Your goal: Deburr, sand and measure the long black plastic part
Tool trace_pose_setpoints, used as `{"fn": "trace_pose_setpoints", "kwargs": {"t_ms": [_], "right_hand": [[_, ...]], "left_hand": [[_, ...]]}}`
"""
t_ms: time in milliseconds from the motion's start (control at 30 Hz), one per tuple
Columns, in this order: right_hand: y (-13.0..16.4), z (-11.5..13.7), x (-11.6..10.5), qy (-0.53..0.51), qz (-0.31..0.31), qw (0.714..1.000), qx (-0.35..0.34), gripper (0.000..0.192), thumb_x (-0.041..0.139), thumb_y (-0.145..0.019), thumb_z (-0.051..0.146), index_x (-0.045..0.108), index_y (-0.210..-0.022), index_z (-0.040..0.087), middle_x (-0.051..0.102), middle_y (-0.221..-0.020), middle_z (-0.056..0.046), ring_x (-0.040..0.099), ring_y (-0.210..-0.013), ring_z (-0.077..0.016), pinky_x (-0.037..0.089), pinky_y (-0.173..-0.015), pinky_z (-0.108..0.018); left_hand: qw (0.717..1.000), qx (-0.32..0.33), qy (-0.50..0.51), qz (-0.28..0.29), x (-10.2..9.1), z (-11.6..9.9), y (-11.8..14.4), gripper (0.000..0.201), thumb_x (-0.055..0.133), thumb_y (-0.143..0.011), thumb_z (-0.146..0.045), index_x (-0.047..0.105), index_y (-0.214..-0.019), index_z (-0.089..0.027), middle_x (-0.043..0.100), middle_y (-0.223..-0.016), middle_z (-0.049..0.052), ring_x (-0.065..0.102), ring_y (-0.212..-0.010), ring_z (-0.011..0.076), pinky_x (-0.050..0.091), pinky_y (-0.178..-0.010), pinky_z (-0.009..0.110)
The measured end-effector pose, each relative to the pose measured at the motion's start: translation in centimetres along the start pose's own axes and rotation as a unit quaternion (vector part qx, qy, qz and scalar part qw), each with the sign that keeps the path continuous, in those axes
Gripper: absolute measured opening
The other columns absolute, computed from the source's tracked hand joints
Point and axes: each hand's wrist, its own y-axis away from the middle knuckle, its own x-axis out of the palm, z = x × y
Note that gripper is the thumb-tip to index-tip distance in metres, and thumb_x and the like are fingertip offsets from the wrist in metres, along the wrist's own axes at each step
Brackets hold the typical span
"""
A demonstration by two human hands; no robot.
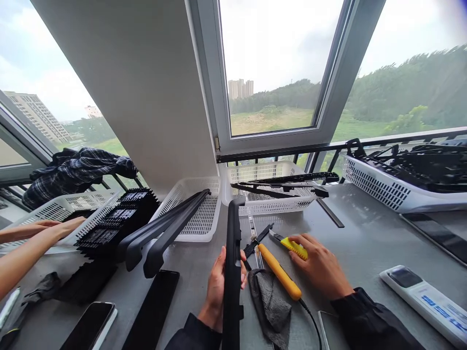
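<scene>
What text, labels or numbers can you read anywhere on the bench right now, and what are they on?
None can be read for certain.
White remote-like device at the right edge: blue characters on its face, too blurred to read.
Yellow utility knife under the right hand: no legible marking.
Long black strip held upright in the left hand: no visible print.
Phone at lower left: screen dark, nothing shown.
</scene>
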Motion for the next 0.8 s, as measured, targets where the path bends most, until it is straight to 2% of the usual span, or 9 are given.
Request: {"fn": "trace_pose_setpoints", "kwargs": {"t_ms": [133, 267, 333, 433, 500, 567, 667, 733, 800], "right_hand": [[-0.1, 0.3, -0.4, 0.014, -0.009, 1.000, -0.011, 0.022, 0.062, -0.094, 0.032, 0.076, -0.111, 0.025, 0.075, -0.112, -0.008, 0.070, -0.105, -0.0315, 0.055, -0.092, -0.046], [0.4, 3.7, -2.5, -0.050, -0.019, 0.994, -0.100, 0.022, 0.062, -0.100, 0.032, 0.074, -0.118, 0.026, 0.072, -0.121, -0.010, 0.063, -0.115, -0.0314, 0.051, -0.100, -0.048], [1.2, 6.3, -3.2, -0.079, 0.040, 0.985, -0.149, 0.018, 0.065, -0.102, 0.032, 0.072, -0.118, 0.027, 0.073, -0.118, -0.008, 0.063, -0.114, -0.0290, 0.052, -0.098, -0.044], [2.6, 9.5, -2.9, -0.038, 0.147, 0.972, -0.178, 0.012, 0.081, -0.091, 0.030, 0.072, -0.098, 0.025, 0.075, -0.103, -0.005, 0.064, -0.105, -0.0293, 0.049, -0.095, -0.045], [3.3, 10.6, -2.2, -0.006, 0.181, 0.966, -0.187, 0.016, 0.081, -0.088, 0.021, 0.066, -0.083, 0.022, 0.074, -0.088, -0.003, 0.066, -0.092, -0.0263, 0.047, -0.091, -0.043], [3.7, 10.9, -1.9, -0.023, 0.162, 0.965, -0.203, 0.020, 0.074, -0.090, 0.012, 0.061, -0.078, 0.022, 0.071, -0.079, 0.000, 0.064, -0.082, -0.0215, 0.045, -0.084, -0.038], [4.3, 11.5, -2.2, -0.131, 0.036, 0.963, -0.233, 0.021, 0.064, -0.093, 0.009, 0.055, -0.080, 0.022, 0.063, -0.072, 0.003, 0.058, -0.070, -0.0165, 0.043, -0.075, -0.033], [5.0, 12.5, -2.4, -0.207, -0.024, 0.939, -0.274, 0.019, 0.060, -0.095, 0.011, 0.052, -0.083, 0.023, 0.059, -0.069, 0.004, 0.055, -0.066, -0.0149, 0.042, -0.070, -0.031], [5.9, 13.7, -2.1, -0.229, 0.014, 0.906, -0.357, 0.015, 0.060, -0.095, 0.012, 0.054, -0.088, 0.024, 0.060, -0.069, 0.004, 0.054, -0.066, -0.0145, 0.040, -0.065, -0.030]], "left_hand": [[1.000, 0.007, -0.010, -0.017, 0.2, -0.5, 0.0, 0.055, 0.070, -0.091, -0.067, 0.075, -0.087, -0.012, 0.054, -0.051, -0.001, 0.045, -0.045, 0.0106, 0.037, -0.047, 0.022], [0.999, 0.024, -0.007, -0.040, 0.3, -1.0, 0.0, 0.054, 0.069, -0.091, -0.066, 0.074, -0.090, -0.012, 0.053, -0.052, -0.001, 0.045, -0.047, 0.0106, 0.037, -0.047, 0.021], [0.998, 0.032, 0.000, -0.045, 0.4, -1.2, 0.0, 0.053, 0.068, -0.093, -0.065, 0.074, -0.091, -0.012, 0.053, -0.054, -0.002, 0.046, -0.048, 0.0105, 0.038, -0.047, 0.021], [0.998, 0.043, 0.019, -0.039, 0.6, -1.2, 0.1, 0.048, 0.071, -0.092, -0.062, 0.071, -0.088, -0.014, 0.054, -0.060, -0.002, 0.047, -0.050, 0.0102, 0.039, -0.046, 0.020], [0.998, 0.050, 0.038, -0.032, 0.6, -1.2, 0.0, 0.046, 0.076, -0.090, -0.060, 0.070, -0.085, -0.014, 0.057, -0.068, -0.001, 0.047, -0.051, 0.0094, 0.040, -0.045, 0.020], [0.996, 0.055, 0.062, -0.031, 0.6, -1.2, 0.0, 0.044, 0.079, -0.087, -0.057, 0.069, -0.084, -0.014, 0.060, -0.077, 0.001, 0.048, -0.053, 0.0088, 0.041, -0.044, 0.020], [0.993, 0.054, 0.099, -0.040, 0.6, -1.1, -0.1, 0.039, 0.081, -0.087, -0.050, 0.069, -0.086, -0.013, 0.062, -0.086, 0.002, 0.051, -0.059, 0.0091, 0.043, -0.044, 0.019], [0.990, 0.038, 0.126, -0.048, 0.7, -1.1, -0.1, 0.035, 0.079, -0.088, -0.046, 0.068, -0.087, -0.013, 0.062, -0.087, 0.003, 0.053, -0.063, 0.0102, 0.047, -0.048, 0.020], [0.986, 0.022, 0.154, -0.052, 0.8, -1.0, -0.1, 0.032, 0.077, -0.090, -0.044, 0.067, -0.086, -0.014, 0.061, -0.087, 0.004, 0.056, -0.066, 0.0116, 0.050, -0.052, 0.021]]}}
